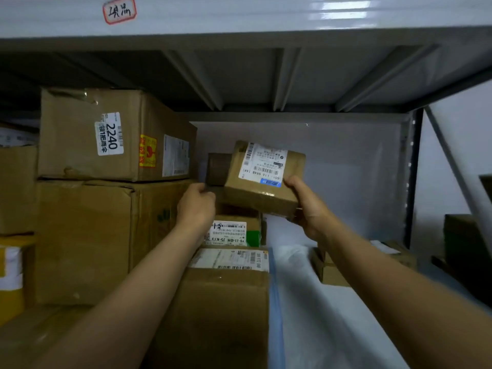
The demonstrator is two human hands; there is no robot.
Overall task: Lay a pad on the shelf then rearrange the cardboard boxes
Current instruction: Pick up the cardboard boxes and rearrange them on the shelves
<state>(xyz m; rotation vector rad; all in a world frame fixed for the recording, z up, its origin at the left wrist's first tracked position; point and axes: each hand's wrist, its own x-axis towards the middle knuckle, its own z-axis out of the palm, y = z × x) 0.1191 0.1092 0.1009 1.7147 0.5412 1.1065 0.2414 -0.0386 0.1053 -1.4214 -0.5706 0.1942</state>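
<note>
The small cardboard box [262, 179], a white shipping label on its upturned face, was in the air over the shelf, tilted, with the right hand [306, 206] clamped on its near right corner, thumb on top and fingers beneath. The left hand [196, 202] was curled at the box's left, near the edge of a darker small box [218, 169] behind; whether its grip had closed on anything could not be told.

Below the held box stood a labelled box [234, 230] and, nearer the camera, a long labelled carton [226, 302]. To the left were two large stacked cartons, the upper one [106, 134] marked 2240, the lower one [85, 241] plain.

The white pad [306, 302] lay on the shelf's right half, wrinkled, with a blue edge beside the long carton, so the laying step looked done. Another small box [332, 270] sat on the pad at the right. The rearranging seemed under way: one box in hand, unplaced, and much of the pad bare.
</note>
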